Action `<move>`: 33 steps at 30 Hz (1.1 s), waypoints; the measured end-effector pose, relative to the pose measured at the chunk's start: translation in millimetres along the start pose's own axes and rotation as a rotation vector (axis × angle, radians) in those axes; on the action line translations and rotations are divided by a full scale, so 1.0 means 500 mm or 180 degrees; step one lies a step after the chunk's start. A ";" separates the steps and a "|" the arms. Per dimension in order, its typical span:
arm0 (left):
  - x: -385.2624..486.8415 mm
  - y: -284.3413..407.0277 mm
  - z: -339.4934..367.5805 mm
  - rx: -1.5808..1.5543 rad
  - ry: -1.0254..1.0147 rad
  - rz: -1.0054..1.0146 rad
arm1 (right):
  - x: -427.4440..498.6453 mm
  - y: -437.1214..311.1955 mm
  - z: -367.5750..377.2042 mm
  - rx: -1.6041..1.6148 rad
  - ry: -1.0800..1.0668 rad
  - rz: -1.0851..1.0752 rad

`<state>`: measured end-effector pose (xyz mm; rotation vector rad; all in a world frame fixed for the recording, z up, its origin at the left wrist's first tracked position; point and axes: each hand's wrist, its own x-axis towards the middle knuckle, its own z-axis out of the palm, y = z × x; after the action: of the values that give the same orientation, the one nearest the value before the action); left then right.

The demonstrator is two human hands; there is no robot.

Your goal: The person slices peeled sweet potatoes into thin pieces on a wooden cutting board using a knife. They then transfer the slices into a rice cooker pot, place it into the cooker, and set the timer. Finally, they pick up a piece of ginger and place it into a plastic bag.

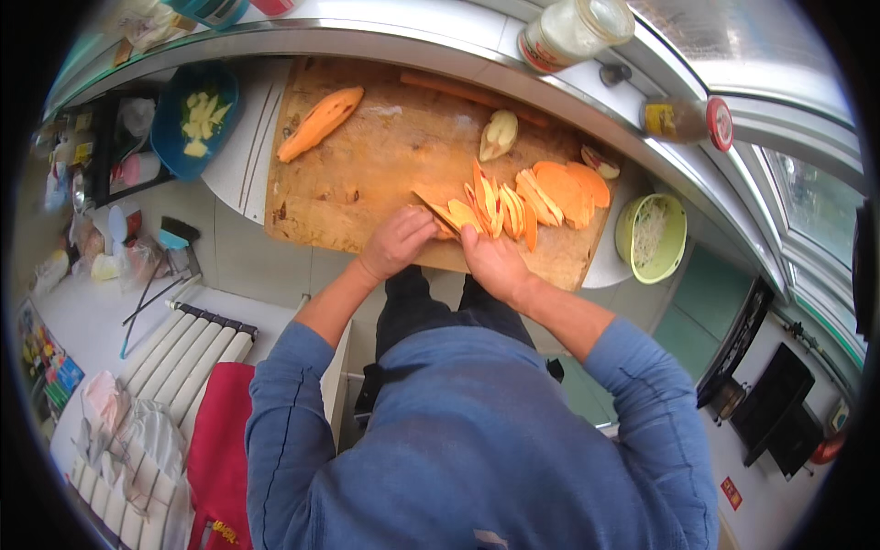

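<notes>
A wooden cutting board [385, 158] lies before me. My right hand [496, 265] is closed at the lower end of a knife [437, 212], its handle hidden by the fingers. The blade slants up and left beside an orange slice. Fingers of my left hand [400, 240] press an orange piece, mostly hidden, against the board left of the blade. Thin orange sweet potato slices [512, 206] spread in an overlapping row to the right, with wider rounds [560, 189] at its end. A peeled orange sweet potato [320, 125] rests at the board's upper left. A pale peeled piece [498, 135] lies near the far edge.
A blue bowl [159, 124] with pale chunks stands left of the board. At the right is a green basket [621, 237] with whitish shreds. A glass jar [567, 38] and a red-lidded jar [677, 122] are on the ledge. A radiator [155, 364] is lower left.
</notes>
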<state>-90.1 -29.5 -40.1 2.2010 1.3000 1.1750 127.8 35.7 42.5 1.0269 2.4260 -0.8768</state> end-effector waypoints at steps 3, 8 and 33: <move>0.002 0.006 -0.002 0.0122 0.0086 0.0006 | -0.001 0.025 0.035 -0.0039 0.0014 0.0014; 0.035 0.033 -0.015 0.0469 -0.0186 -0.0275 | -0.011 0.057 0.040 0.0439 0.0206 0.0230; 0.051 -0.014 0.015 -0.0075 -0.0648 -0.0036 | -0.044 -0.025 -0.031 0.0559 0.0518 0.0460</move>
<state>-82.1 -3.6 -36.6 2.2266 1.2069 0.9287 132.1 28.1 70.6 1.3685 2.4001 -1.0051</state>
